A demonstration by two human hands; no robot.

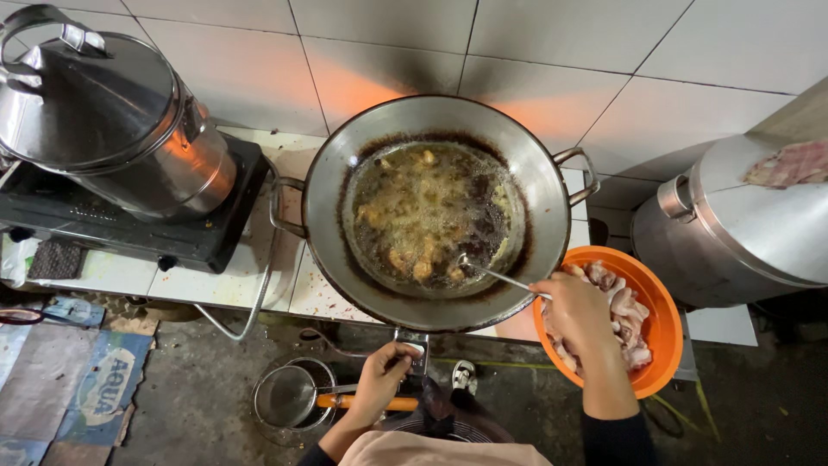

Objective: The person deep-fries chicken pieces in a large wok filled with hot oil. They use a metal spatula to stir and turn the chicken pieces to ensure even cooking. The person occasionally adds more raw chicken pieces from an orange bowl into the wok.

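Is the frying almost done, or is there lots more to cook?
Some pieces are already browning in the bubbling oil of the big wok. Right now the right hand stirs them with a thin metal tool, while the left hand holds a strainer's orange handle. The orange bowl beside the wok holds raw pieces, so more looks left.

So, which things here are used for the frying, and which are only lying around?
In use:
wok
metal utensil in right hand
strainer, handle in left hand
orange bowl of raw meat

Lying about:
steel pot
black stove
large pot
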